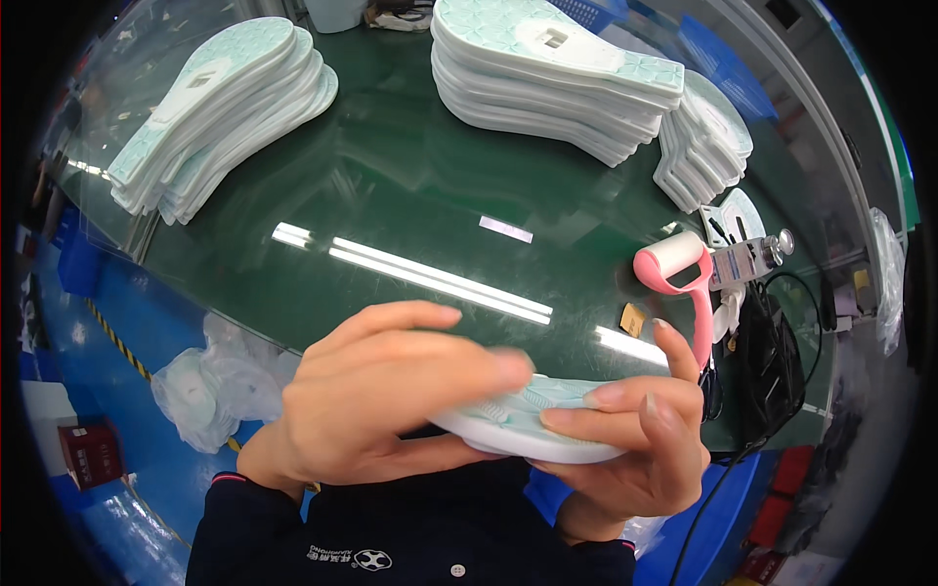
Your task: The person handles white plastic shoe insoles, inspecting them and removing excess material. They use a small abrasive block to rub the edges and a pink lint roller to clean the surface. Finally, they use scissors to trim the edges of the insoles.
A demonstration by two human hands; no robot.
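A shoe sole (557,444), white along its side with a pale mint patterned face, is held up in front of my body near the table's front edge. My right hand (635,430) grips its right end, with fingertips on the mint face and one finger pointing up. At the other end, my left hand (391,391) wraps around the sole and hides that part. One left fingertip over the mint face is smeared by motion. Similar soles lie piled in a tall stack (547,88) at the back and in another stack (234,107) at the back left.
At the right are a smaller sole stack (703,142), a pink-handled lint roller (674,259), a clear pump bottle (743,264) and a black bag (772,361). The green table (410,195) carries a small label strip (506,230). Clear plastic bags (210,391) hang below left.
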